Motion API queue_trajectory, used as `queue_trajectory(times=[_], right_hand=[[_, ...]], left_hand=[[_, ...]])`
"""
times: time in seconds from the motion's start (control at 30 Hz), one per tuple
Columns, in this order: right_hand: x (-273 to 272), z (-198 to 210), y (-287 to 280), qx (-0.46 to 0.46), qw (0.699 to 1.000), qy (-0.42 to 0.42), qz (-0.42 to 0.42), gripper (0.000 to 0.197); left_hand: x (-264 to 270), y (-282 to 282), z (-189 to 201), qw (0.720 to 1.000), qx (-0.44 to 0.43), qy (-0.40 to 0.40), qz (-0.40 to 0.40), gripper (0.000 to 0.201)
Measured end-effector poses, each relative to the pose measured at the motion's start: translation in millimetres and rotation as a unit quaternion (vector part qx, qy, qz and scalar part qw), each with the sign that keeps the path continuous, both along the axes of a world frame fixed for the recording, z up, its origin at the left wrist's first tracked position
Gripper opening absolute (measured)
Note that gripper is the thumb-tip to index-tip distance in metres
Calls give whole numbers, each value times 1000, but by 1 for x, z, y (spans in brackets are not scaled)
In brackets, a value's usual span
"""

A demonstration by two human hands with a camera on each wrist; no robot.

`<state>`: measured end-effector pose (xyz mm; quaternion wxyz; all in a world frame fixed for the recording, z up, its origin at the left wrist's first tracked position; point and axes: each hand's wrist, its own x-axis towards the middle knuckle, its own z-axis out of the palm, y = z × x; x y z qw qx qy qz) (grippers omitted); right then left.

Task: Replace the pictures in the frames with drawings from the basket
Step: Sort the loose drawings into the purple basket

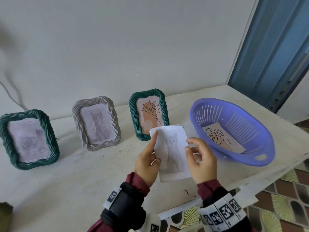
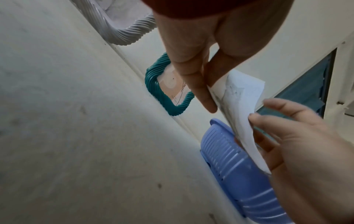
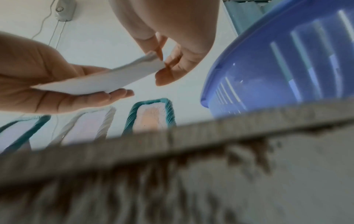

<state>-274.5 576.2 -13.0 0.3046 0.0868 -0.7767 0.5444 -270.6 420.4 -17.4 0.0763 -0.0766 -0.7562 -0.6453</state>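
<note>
Both hands hold a white paper with a grey cat picture (image 1: 172,151) above the table, in front of the right green frame (image 1: 148,114), which shows a flower drawing on orange. My left hand (image 1: 153,146) pinches the paper's left edge, index finger stretched up along it. My right hand (image 1: 192,144) pinches the right edge with the thumb on top. The purple basket (image 1: 260,148) to the right holds a leaf drawing (image 1: 220,138). The grey frame (image 1: 97,123) shows a cat picture. The left green frame (image 1: 28,139) shows a faint grey picture. The left wrist view shows the paper (image 2: 243,106) curving between the hands.
The white table (image 1: 83,173) has its front edge (image 3: 172,144) just under my wrists. A wall rises close behind the frames, and a blue door (image 1: 270,47) stands at the right. A cable (image 1: 11,94) hangs down the wall at the far left. Patterned floor tiles (image 1: 275,198) lie below right.
</note>
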Motion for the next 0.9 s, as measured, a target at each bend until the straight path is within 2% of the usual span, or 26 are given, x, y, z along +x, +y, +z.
queue_trajectory(times=[0.2,0.33,0.43,0.53,0.6,0.7,0.8,0.87,0.9], right_hand=[[-6,30,22,6,996,-56,73,44],[-4,58,42,23,992,-80,93,45],[-4,77,57,-17,978,-160,133,44],[-10,94,74,-77,946,-253,190,39],[-17,106,84,-81,937,-280,195,39],[-36,127,99,-49,943,-283,169,38],[-62,150,117,-18,944,-293,152,38],[-80,162,126,0,941,-306,146,39],[-88,166,130,9,939,-313,139,40]], left_hand=[[0,3,14,996,35,-56,-57,85],[3,11,22,992,35,-42,-118,85],[2,17,29,988,50,-33,-145,83],[-2,26,39,984,64,-22,-164,82],[-8,34,43,982,73,-18,-175,79],[-23,51,51,981,83,-18,-176,71],[-37,66,56,987,35,-7,-156,69],[-45,72,53,990,-51,2,-130,69],[-49,75,50,986,-119,19,-114,69]])
